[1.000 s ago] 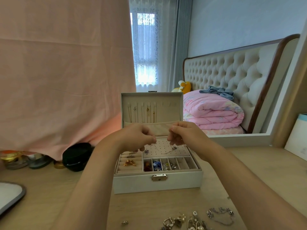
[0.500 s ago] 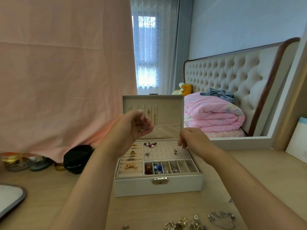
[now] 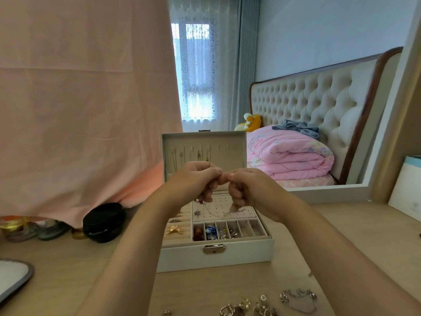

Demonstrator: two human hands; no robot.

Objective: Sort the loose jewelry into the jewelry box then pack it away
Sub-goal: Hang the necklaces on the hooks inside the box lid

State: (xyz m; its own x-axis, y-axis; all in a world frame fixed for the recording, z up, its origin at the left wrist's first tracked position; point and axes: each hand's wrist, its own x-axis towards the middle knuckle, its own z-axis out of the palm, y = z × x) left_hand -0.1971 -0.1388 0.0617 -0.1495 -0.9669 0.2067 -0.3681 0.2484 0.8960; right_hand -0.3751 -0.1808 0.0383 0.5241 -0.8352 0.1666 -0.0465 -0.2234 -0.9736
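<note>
A fine chain (image 3: 230, 213) droops in a loop over the dotted earring panel of the open jewelry box (image 3: 214, 256). Its upper ends seem pinched between the curled fingertips of the left hand (image 3: 196, 181) and the right hand (image 3: 248, 185), which meet just above the box. The remaining loose jewelry (image 3: 262, 307) lies on the tabletop (image 3: 68, 270) at about five o'clock from the box. I'd worry the strand slips from so slight a pinch, or its slack loop catches an earring stud below and tangles.
</note>
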